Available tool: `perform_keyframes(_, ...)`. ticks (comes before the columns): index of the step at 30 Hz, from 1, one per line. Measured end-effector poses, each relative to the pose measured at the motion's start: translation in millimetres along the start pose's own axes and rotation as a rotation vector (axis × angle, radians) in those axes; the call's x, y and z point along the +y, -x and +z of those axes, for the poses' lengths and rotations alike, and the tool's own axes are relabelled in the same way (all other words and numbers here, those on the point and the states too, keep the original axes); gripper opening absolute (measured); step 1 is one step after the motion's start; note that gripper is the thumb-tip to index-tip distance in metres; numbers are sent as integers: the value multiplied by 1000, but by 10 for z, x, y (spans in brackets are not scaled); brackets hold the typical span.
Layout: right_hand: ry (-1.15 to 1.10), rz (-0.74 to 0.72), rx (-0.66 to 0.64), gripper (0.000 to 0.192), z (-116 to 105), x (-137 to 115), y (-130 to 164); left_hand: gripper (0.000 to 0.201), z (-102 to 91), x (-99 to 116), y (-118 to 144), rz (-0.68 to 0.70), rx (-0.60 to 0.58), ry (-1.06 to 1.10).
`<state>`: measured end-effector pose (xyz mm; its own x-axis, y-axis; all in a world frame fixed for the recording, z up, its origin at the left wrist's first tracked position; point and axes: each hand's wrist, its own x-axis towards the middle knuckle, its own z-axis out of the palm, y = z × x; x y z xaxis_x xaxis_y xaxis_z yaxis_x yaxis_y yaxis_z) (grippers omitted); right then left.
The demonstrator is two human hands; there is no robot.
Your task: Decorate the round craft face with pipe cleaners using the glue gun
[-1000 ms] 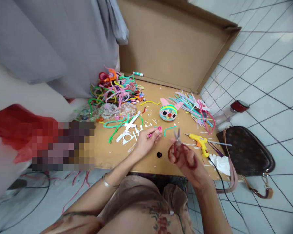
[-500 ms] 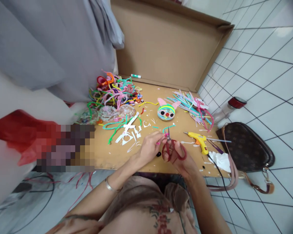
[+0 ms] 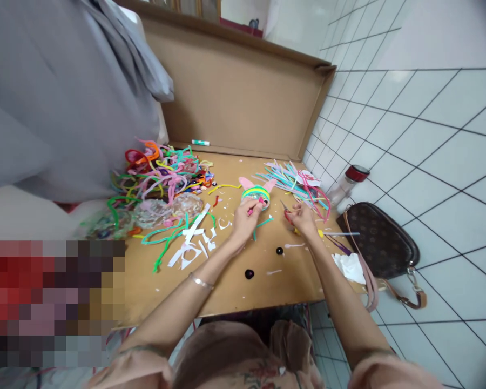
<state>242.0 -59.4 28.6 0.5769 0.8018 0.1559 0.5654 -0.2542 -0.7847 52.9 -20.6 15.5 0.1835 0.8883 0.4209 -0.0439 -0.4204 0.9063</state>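
Currently the left hand (image 3: pixel 243 219), just left of frame centre, pinches a short pink pipe-cleaner piece (image 3: pixel 254 206) against the round striped pipe-cleaner face with pink ears (image 3: pixel 256 192), which sits on the brown cardboard work surface (image 3: pixel 227 286) slightly above centre. Right hand (image 3: pixel 303 219), right of centre, is closed around red-handled scissors (image 3: pixel 288 212), blades pointing up-left toward the face; whether the blades are parted is too small to tell. A yellow hot-glue gun (image 3: pixel 319 233) lies mostly hidden under that wrist. Tangled multicoloured pipe cleaners (image 3: pixel 162 170) fill the left-centre; a fan of pale blue and pink pipe-cleaner strands (image 3: pixel 294 181) lies right of the face. Two black beads (image 3: pixel 249 274) rest lower centre; white paper offcuts (image 3: pixel 194 237) lie left of the hand. Risk, as judged: scissor tips are near the left fingertips, so a slip could nick them; the wrist over the glue gun could touch a hot nozzle; loose beads may roll off the board's near edge.
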Motion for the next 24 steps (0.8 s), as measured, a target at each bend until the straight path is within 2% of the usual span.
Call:
perform_keyframes(3, 197, 12, 39, 7, 157, -2, -341, 31, 27, -93, 37, -113, -25, 133)
perform_keyframes(5, 258, -8, 21, 10, 263, -11, -430, 32, 21, -161, 90, -214, -51, 230)
perform_keyframes(9, 310, -101, 10, 12, 387, -8, -322, 38, -9, -225, 118, -313, -35, 390)
perform_keyframes(11, 295, -167, 22, 23, 411, -28, -159, 39, -18, -240, 94, -322, -24, 431)
perform_keyframes(13, 144, -286, -3, 31, 445, -81, 41, 40, -17, -265, 72, -334, -9, 472)
perform_keyframes(15, -142, -342, -155, 33, 507, -160, 235, 41, -7, -299, 69, -361, 9, 537)
perform_keyframes(16, -275, -317, -236, 33, 548, -204, 316, 42, 1, -314, 74, -380, 18, 575)
perform_keyframes(18, -456, -205, -281, 33, 626, -282, 425, 43, 16, -330, 90, -414, 27, 640)
perform_keyframes(21, -562, -94, -271, 34, 683, -346, 464, 40, 17, -327, 90, -444, 16, 708)
perform_keyframes(24, -622, -85, -248, 40, 623, -336, 390, 35, -35, -337, 24, -474, 40, 781)
